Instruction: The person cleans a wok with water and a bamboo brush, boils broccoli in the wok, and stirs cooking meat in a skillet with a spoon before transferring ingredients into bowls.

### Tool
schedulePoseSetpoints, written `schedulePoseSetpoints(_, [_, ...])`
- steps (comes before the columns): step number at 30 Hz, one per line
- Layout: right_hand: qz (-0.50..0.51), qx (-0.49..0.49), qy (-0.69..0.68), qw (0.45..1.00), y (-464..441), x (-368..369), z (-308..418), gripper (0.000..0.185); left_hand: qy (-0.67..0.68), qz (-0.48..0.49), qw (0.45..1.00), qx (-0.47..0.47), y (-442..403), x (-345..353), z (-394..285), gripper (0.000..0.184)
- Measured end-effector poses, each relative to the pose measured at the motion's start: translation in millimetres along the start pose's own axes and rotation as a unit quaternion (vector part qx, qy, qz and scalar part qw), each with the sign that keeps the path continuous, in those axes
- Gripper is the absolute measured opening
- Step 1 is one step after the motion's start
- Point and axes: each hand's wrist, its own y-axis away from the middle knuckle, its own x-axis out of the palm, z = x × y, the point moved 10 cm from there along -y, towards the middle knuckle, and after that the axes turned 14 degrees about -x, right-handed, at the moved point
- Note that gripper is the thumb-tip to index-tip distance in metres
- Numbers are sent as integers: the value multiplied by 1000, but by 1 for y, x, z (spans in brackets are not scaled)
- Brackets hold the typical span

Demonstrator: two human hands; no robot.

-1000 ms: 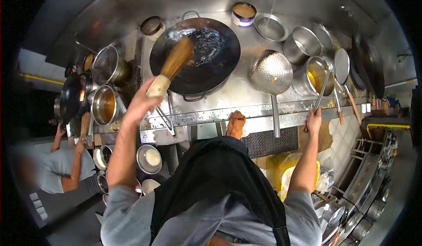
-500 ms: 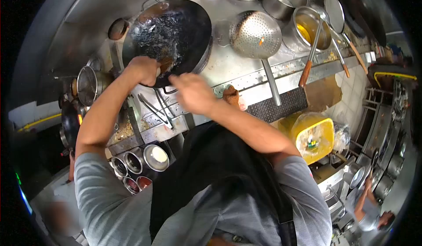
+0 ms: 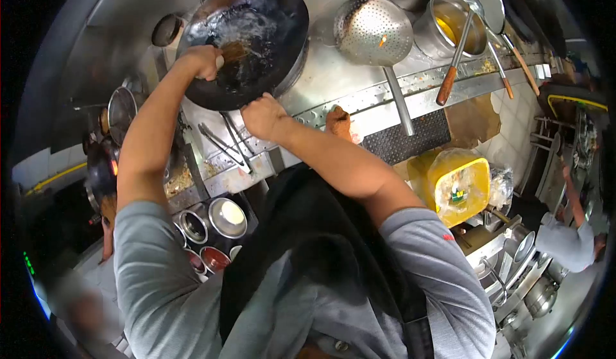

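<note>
In the head view, the left hand [image 3: 204, 62] has its fingers clamped round a brush [image 3: 237, 52], bristles inside the wok [image 3: 269, 69]; the right hand [image 3: 262, 116] curls tightly at the wok's near edge. A strainer [image 3: 375, 33] rests on the steel counter [image 3: 316, 71].

A perforated strainer [image 3: 374, 32] lies on the steel bench [image 3: 321, 70] to my right, its metal handle jutting past the front edge, beside a pot [image 3: 428, 37] of yellow liquid with a wood-handled ladle [image 3: 447, 84] leaning across its mouth. Below, a yellow bin [image 3: 463, 218] stands near a black mat [image 3: 410, 137]. Tongs [image 3: 222, 147] lie to my left; far right, a person [image 3: 564, 243] in grey extends an arm.
</note>
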Motion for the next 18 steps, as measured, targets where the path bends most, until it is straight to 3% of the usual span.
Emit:
schedulePoseSetpoints(1, [-6,-10,-5,1000,1,1,-1,27,11,45,998,-33,33,-19,-12,80])
schedulePoseSetpoints(4, [-34,-15,8,999,10,-12,2,26,-87,70,990,86,83,-19,-29,84])
schedulePoseSetpoints(5, [-27,-13,8,1000,10,-11,0,26,-62,29,990,124,79,-9,-29,87])
schedulePoseSetpoints(9, [-33,-18,3,999,9,-10,1,24,82,-21,996,-15,27,-12,-15,84])
schedulePoseSetpoints(12, [-29,-13,2,999,13,-4,0,23,113,140,984,-9,33,3,-6,86])
schedulePoseSetpoints(14, [-28,-22,14,999,6,-10,-6,22,27,71,995,65,59,3,-16,85])
schedulePoseSetpoints(16, [-25,-31,17,999,8,-8,-3,22,-21,-65,989,129,48,0,-29,83])
schedulePoseSetpoints(18, [-28,-33,6,999,10,-10,-1,21,136,-9,991,-10,1,2,-12,80])
